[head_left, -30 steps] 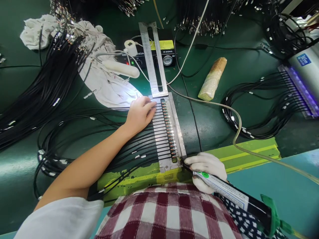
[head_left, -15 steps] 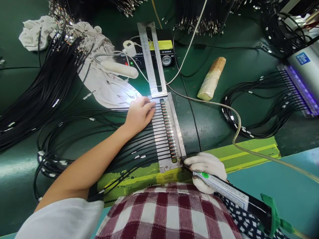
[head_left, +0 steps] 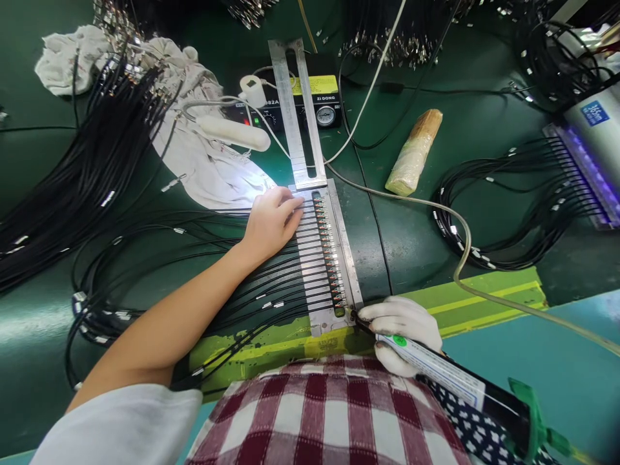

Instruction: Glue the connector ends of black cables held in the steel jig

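Observation:
My left hand (head_left: 274,219), bare, rests with its fingers a little apart on the upper end of a slotted metal fixture (head_left: 352,265), over the topmost black cables. Side by side across the fixture lie several black cables (head_left: 285,268), their small metal-tipped ends (head_left: 334,261) in a row along the slot. In a white glove, my right hand (head_left: 407,329) grips a black dispensing syringe (head_left: 450,374) with a white label and a green cap. The syringe's tip is at the fixture's lower right corner, beside the lowest cable end. A hinged-looking metal frame (head_left: 290,116) extends beyond the fixture's far end.
Behind stands a black dispenser box (head_left: 325,103) with a gauge. A white cloth (head_left: 213,174) and a large cable bundle (head_left: 82,174) lie left. To the right are a wrapped block (head_left: 415,152), coiled cables (head_left: 445,232) and a purple-lit lamp unit (head_left: 591,168). A clear hose (head_left: 465,252) crosses the table.
Both hands and the syringe hold almost the same place. The view has shifted very slightly.

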